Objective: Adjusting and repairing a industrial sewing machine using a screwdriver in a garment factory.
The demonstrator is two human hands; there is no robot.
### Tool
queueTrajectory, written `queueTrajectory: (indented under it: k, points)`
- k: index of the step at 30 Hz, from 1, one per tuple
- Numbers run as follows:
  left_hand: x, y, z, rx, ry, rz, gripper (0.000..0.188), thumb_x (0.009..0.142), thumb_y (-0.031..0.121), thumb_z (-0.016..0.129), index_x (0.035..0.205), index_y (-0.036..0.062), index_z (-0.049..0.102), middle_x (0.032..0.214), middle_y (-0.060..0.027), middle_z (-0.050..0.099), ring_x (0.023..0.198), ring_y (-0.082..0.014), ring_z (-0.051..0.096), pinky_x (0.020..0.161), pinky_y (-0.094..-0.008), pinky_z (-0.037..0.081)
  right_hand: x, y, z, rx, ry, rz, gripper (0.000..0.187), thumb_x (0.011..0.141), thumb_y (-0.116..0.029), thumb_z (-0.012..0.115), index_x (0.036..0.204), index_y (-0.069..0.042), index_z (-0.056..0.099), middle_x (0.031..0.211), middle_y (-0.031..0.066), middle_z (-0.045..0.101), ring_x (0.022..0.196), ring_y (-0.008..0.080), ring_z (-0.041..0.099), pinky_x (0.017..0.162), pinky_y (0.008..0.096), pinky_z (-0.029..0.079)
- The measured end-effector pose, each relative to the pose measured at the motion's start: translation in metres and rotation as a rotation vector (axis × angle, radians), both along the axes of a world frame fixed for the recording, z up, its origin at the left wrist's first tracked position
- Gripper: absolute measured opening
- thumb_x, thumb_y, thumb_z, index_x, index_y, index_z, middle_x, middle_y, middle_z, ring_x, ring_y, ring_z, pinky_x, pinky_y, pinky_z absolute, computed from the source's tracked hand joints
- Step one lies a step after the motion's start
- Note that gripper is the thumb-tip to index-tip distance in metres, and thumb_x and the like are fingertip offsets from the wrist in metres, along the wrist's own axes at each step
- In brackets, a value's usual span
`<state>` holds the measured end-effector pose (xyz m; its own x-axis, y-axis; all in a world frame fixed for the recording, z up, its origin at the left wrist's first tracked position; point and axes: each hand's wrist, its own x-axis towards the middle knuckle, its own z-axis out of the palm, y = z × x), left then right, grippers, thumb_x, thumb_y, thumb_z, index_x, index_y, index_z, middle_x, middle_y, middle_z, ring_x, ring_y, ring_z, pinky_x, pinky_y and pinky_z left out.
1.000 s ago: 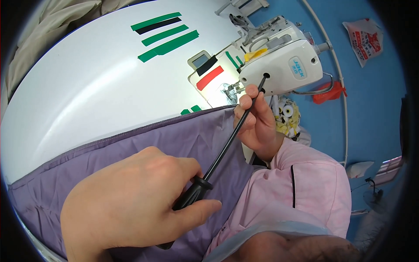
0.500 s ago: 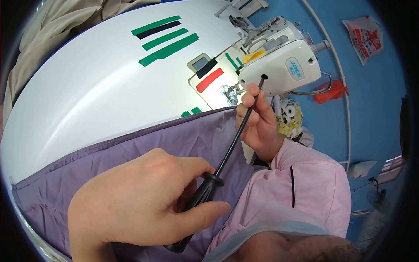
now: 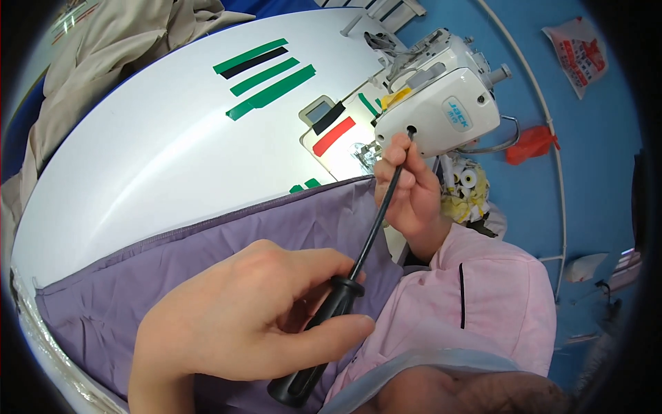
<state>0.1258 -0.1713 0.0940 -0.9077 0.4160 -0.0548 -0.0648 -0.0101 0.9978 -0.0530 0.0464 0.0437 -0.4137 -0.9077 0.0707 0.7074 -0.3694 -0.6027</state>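
My left hand [image 3: 241, 314] is closed around the black ribbed handle of a long screwdriver [image 3: 378, 231], its back toward me and the thumb along the handle. Farther up, the fingertips of my right hand [image 3: 412, 190] pinch the dark shaft close to its tip. That tip meets a round hole in the white end cover of a sewing machine [image 3: 452, 114]; how deep it reaches I cannot see. Below the needle area, purple cloth [image 3: 207, 252] spreads over the table's near side and under my left hand.
Green, black and red tape strips [image 3: 334, 136] mark the white table [image 3: 152, 152]. A small display [image 3: 319, 110] is set beside the machine. Beige cloth [image 3: 103, 55] is heaped at far left. Thread spools [image 3: 467, 181] lie behind my right wrist, and a red bag [image 3: 531, 145] hangs by a white pipe [image 3: 557, 179].
The view has shifted slightly. My left hand and the screwdriver handle have come a little to the right, nearer the machine. Both hands keep their hold on the screwdriver.
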Motion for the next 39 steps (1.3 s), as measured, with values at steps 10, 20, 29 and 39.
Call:
queueTrajectory:
  k: [10, 20, 29, 39]
  points:
    - [0.003, 0.008, 0.020, -0.173, -0.019, -0.014, 0.041, 0.078, 0.014, 0.065, 0.113, -0.0055, 0.054, 0.058, -0.0049, 0.053, 0.050, -0.0123, 0.054, 0.048, -0.0242, 0.041, -0.002, 0.006, 0.003, 0.093, -0.175, -0.030, 0.019, 0.096, -0.027, 0.044, 0.101, -0.012, 0.054, 0.100, 0.0088, 0.060, 0.079, 0.0121, 0.062, 0.070, 0.0232, 0.053]
    - [0.034, 0.100, 0.053, -1.418, 0.022, 0.699, 0.025, 0.081, 0.016, 0.065, 0.094, -0.0013, 0.053, 0.077, -0.0138, 0.060, 0.069, -0.0298, 0.060, 0.055, -0.0346, 0.046, -0.007, 0.001, 0.004, 0.011, -0.198, -0.001, 0.018, 0.097, -0.024, 0.043, 0.098, -0.010, 0.054, 0.099, 0.0093, 0.060, 0.081, 0.0131, 0.063, 0.071, 0.0260, 0.055]
    - [0.027, 0.126, 0.027, -2.034, 0.134, 0.838, 0.031, 0.080, 0.024, 0.068, 0.070, 0.0056, 0.045, 0.060, -0.0090, 0.051, 0.047, -0.0290, 0.052, 0.043, -0.0371, 0.040, -0.005, 0.001, 0.006, -0.040, -0.249, 0.056, 0.020, 0.097, -0.024, 0.041, 0.099, -0.009, 0.055, 0.098, 0.0093, 0.061, 0.081, 0.0121, 0.063, 0.072, 0.0250, 0.055]
    - [0.019, 0.141, 0.034, -1.990, 0.008, 0.881, 0.034, 0.079, 0.023, 0.070, 0.068, 0.0041, 0.045, 0.056, -0.0139, 0.052, 0.046, -0.0340, 0.051, 0.042, -0.0392, 0.039, -0.004, 0.007, 0.013, 0.046, -0.307, 0.064, 0.021, 0.093, -0.028, 0.050, 0.098, -0.009, 0.058, 0.096, 0.0053, 0.060, 0.081, 0.0108, 0.060, 0.073, 0.0264, 0.053]
